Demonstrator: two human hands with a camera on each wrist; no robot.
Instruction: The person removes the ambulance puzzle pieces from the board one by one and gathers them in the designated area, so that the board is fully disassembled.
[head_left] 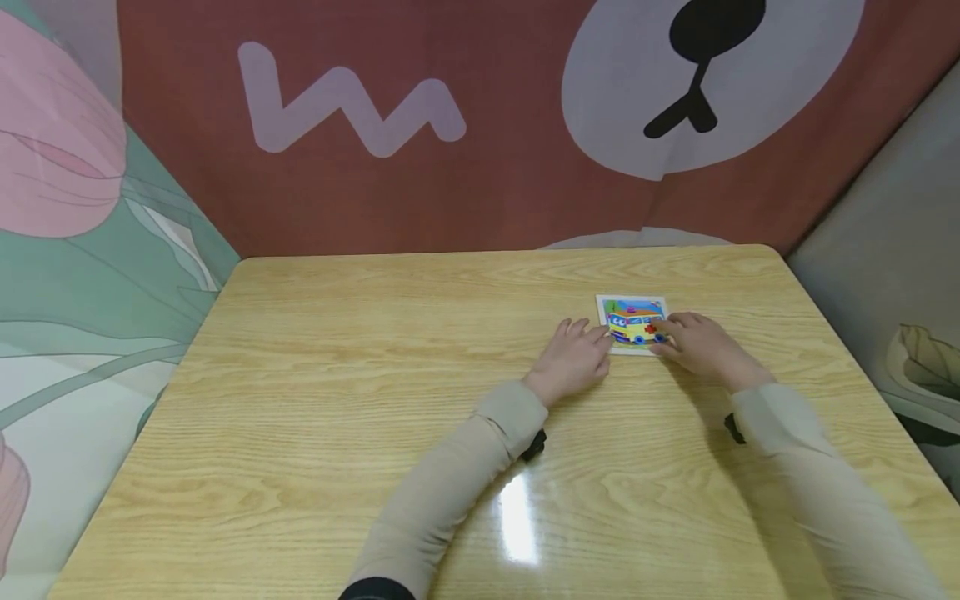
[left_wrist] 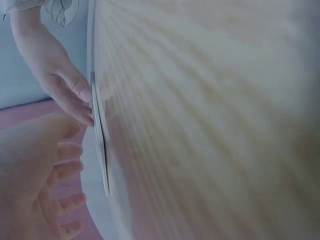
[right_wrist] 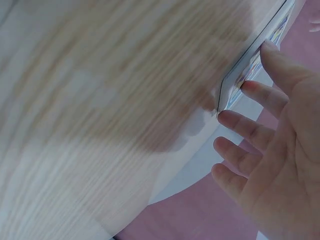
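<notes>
Under right fingers (right_wrist: 265, 95) — vehicle picture (head_left: 632, 322).

Picture card (head_left: 630, 321) partly hidden by right grip (head_left: 703, 346); right sleeve (head_left: 832, 492) cut off below; contact with left grip (head_left: 573, 358) unclear.

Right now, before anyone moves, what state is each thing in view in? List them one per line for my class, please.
Ambulance picture board: face up on the table
Left hand: fingers relaxed, beside the board's left edge; contact unclear
Right hand: open, fingertips touching the board
Wooden table: upright, reflecting a light
Left sleeve: down to the wrist, wrinkled
Right sleeve: down to the wrist
</notes>
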